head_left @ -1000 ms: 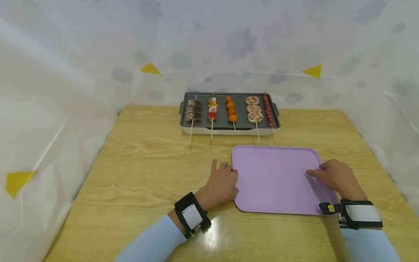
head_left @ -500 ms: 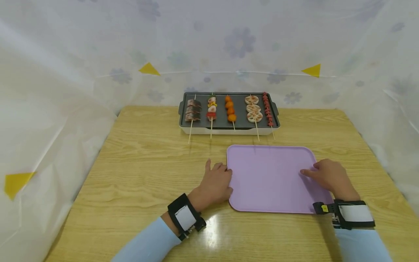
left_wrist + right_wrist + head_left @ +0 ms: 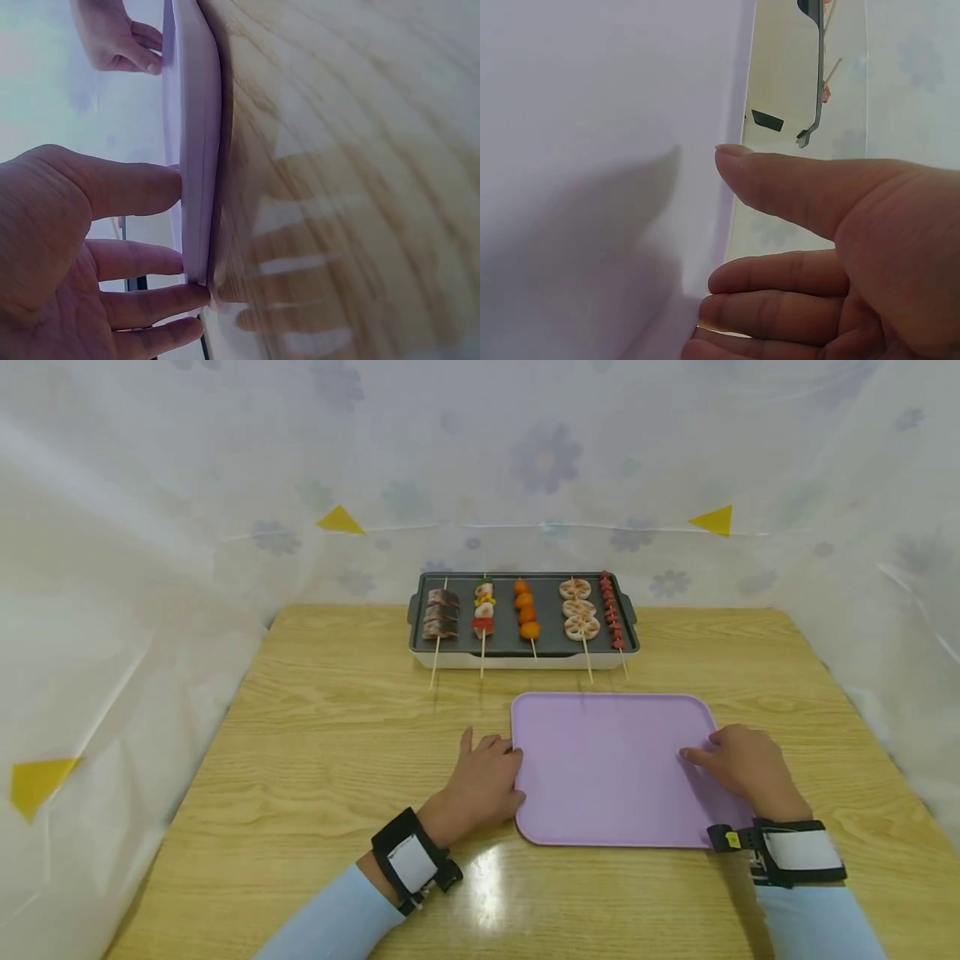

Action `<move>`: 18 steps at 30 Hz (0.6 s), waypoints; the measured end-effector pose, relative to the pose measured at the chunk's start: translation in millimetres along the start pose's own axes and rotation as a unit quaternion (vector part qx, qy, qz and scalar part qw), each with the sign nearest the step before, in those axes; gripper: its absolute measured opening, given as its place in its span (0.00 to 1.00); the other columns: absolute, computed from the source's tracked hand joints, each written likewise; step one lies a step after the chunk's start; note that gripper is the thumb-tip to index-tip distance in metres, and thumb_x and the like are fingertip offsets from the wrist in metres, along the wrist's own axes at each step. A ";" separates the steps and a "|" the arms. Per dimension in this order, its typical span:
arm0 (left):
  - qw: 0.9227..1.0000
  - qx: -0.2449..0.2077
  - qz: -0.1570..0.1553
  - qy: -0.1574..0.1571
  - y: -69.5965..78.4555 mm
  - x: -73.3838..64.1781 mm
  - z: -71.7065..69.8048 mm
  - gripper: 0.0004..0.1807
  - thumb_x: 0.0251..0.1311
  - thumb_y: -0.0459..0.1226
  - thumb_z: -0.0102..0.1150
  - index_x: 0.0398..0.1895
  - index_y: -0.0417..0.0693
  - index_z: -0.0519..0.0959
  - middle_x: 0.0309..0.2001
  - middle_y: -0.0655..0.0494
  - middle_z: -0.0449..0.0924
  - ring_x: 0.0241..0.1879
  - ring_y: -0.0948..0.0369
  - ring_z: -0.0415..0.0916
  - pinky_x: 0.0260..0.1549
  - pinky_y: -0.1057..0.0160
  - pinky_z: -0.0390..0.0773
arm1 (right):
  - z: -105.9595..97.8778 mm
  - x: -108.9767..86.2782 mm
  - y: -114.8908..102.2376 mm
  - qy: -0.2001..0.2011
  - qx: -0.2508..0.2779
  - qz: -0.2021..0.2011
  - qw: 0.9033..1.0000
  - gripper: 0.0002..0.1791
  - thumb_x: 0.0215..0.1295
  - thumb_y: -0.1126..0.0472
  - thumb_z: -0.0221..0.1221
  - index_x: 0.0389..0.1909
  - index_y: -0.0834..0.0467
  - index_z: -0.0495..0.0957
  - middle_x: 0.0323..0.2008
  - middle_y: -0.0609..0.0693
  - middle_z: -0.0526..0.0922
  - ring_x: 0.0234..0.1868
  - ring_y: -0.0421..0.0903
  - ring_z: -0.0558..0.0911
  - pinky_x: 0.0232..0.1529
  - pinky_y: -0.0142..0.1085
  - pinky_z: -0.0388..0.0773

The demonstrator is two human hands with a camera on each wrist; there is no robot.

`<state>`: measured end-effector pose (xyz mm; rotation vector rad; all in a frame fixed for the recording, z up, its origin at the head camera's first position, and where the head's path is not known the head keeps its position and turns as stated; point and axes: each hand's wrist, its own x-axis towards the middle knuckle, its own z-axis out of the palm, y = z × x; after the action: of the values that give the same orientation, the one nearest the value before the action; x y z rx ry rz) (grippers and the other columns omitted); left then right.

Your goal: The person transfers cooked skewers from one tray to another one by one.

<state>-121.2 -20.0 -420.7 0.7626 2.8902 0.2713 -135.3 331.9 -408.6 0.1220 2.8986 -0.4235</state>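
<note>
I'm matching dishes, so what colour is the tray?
The tray is light purple, clearest in the head view.

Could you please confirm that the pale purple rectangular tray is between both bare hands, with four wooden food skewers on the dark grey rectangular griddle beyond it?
Not quite: the head view shows five wooden food skewers, not four, on the dark grey rectangular griddle beyond the pale purple rectangular tray, which is between the left hand and right hand.
</note>
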 end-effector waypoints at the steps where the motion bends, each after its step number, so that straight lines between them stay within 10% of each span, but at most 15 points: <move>1: 1.000 -0.001 0.000 0.002 -1.0 -0.3 1.2 0.24 0.57 0.45 0.60 0.55 0.45 0.80 0.61 0.50 0.77 0.65 0.50 0.68 0.69 0.33 0.54 | 0.2 -0.1 -0.5 0.000 0.001 0.001 1.000 0.36 0.58 0.47 0.64 0.47 0.82 0.77 0.46 0.80 0.79 0.29 0.53 0.76 0.34 0.52 0.79; 18: 1.000 -0.011 -0.010 0.004 -10.4 -5.7 -0.2 0.27 0.55 0.46 0.61 0.58 0.46 0.80 0.63 0.50 0.77 0.66 0.49 0.68 0.69 0.32 0.54 | 6.5 1.9 -9.2 -0.003 -0.002 0.009 1.000 0.38 0.59 0.47 0.64 0.50 0.81 0.76 0.49 0.80 0.78 0.33 0.57 0.80 0.40 0.58 0.80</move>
<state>-121.3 -31.7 -422.1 0.7297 2.8955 0.3034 -136.8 321.3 -412.6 0.1472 2.8906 -0.4136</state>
